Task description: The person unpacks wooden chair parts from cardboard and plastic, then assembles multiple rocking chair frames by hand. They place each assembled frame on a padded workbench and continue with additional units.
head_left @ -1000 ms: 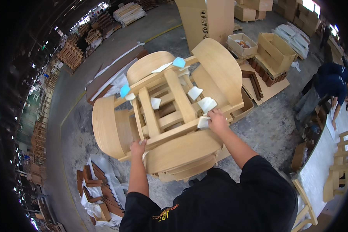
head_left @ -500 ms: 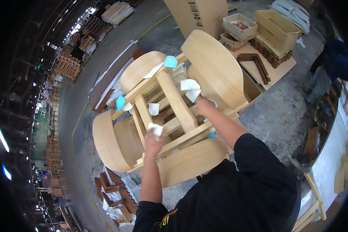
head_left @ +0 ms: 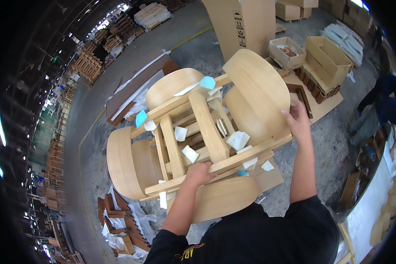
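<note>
In front of me several pale wooden chairs are nested together, their frames interlocked and their curved backrests facing outward. My left hand [head_left: 199,174] is curled over the near wooden rail [head_left: 231,163], just above the near backrest [head_left: 226,198]. On the right, my right hand [head_left: 298,121] grips the outer edge of the large chair backrest [head_left: 262,86], thumb on its face and fingers partly hidden. White foam pieces [head_left: 238,140] sit among the bars, one white pad [head_left: 190,154] close to my left hand. Blue foam pads [head_left: 207,82] lie on the frame's corners.
Behind the chairs stands a tall cardboard box [head_left: 255,31]. Open cartons [head_left: 325,57] and brown wooden parts are at the far right, near a bending person [head_left: 378,101]. Brown slats [head_left: 138,88] lie at left; brown angled pieces [head_left: 123,220] lie near left.
My right hand has moved right from the foam pieces to the backrest edge. My left hand has let go of a white pad and come down onto the rail. The view has shifted.
</note>
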`<state>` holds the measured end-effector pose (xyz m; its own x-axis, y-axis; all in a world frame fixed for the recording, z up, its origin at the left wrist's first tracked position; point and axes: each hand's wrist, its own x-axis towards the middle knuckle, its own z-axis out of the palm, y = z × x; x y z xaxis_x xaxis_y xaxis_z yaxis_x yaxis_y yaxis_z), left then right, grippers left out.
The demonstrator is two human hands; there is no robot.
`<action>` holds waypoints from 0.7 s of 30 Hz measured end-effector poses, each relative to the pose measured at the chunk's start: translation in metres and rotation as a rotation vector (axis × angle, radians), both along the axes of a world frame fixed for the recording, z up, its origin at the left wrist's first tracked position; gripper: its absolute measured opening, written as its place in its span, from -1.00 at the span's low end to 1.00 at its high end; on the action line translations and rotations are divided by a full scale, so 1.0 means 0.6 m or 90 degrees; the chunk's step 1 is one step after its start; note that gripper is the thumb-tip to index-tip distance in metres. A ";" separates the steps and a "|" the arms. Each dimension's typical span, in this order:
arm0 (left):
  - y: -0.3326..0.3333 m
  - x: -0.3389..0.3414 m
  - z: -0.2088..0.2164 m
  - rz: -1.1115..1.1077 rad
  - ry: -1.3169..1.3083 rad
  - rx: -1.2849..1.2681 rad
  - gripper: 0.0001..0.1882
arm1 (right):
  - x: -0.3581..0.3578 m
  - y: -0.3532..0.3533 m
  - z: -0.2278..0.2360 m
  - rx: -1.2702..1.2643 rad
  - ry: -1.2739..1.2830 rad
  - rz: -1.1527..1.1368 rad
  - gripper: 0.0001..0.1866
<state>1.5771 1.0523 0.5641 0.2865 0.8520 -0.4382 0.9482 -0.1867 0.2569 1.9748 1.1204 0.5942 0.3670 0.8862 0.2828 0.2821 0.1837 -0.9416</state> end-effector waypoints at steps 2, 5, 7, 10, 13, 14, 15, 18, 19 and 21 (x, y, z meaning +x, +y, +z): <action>0.005 0.010 0.047 -0.004 0.003 -0.013 -0.42 | 0.010 0.035 0.019 -0.096 0.075 0.130 -0.52; 0.005 0.004 0.088 -0.016 -0.045 0.039 -0.40 | 0.005 0.079 0.065 -0.071 0.173 0.207 -0.59; 0.003 -0.001 0.109 -0.030 -0.082 0.068 -0.41 | -0.013 0.100 0.095 0.028 0.193 0.178 -0.64; -0.025 -0.004 0.154 -0.029 -0.118 0.052 -0.42 | -0.036 0.093 0.166 0.081 0.147 0.154 -0.74; -0.053 0.000 0.195 -0.025 -0.172 0.072 -0.43 | -0.041 0.061 0.264 0.139 0.115 0.151 -0.76; -0.064 0.003 0.206 -0.031 -0.182 0.092 -0.42 | -0.044 0.047 0.304 0.169 0.080 0.144 -0.75; -0.076 0.005 0.218 -0.036 -0.191 0.111 -0.42 | -0.045 0.031 0.345 0.199 0.047 0.136 -0.75; -0.108 0.019 0.256 -0.061 -0.302 0.205 -0.40 | -0.058 -0.039 0.501 0.296 -0.086 0.129 -0.74; -0.118 0.021 0.267 -0.059 -0.328 0.250 -0.41 | -0.074 -0.061 0.553 0.322 -0.132 0.125 -0.73; -0.137 0.025 0.294 -0.062 -0.386 0.344 -0.41 | -0.129 -0.117 0.660 0.391 -0.266 0.033 -0.64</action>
<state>1.5919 0.9698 0.7406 0.4258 0.8601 0.2809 0.6467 -0.5064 0.5703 1.8976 1.0503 0.9903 0.0824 0.5376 0.8392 0.5701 0.6652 -0.4821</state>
